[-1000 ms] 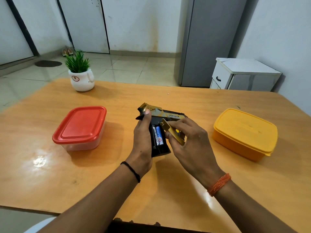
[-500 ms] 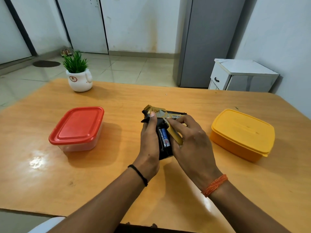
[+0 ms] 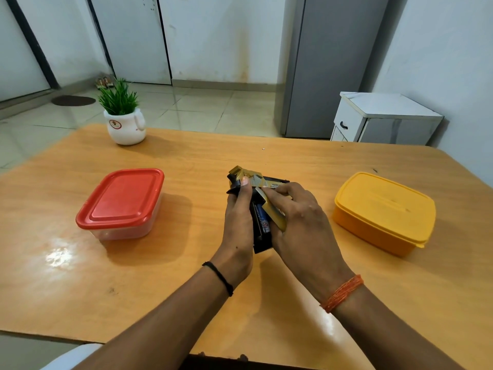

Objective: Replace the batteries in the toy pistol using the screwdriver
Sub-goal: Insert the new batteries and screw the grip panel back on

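The black and gold toy pistol is held just above the middle of the wooden table, grip pointing toward me. My left hand grips the left side of the pistol's grip. My right hand pinches the gold battery cover and holds it slanted over the open compartment. A blue battery shows in the gap between cover and grip. No screwdriver is in view.
A box with a red lid stands on the left of the table, a yellow lidded box on the right. A white pot with a green plant sits at the far left. A white cabinet stands beyond the table.
My right hand has brought the gold cover down closer over the battery compartment, hiding more of the batteries. My left hand keeps its grip on the pistol.
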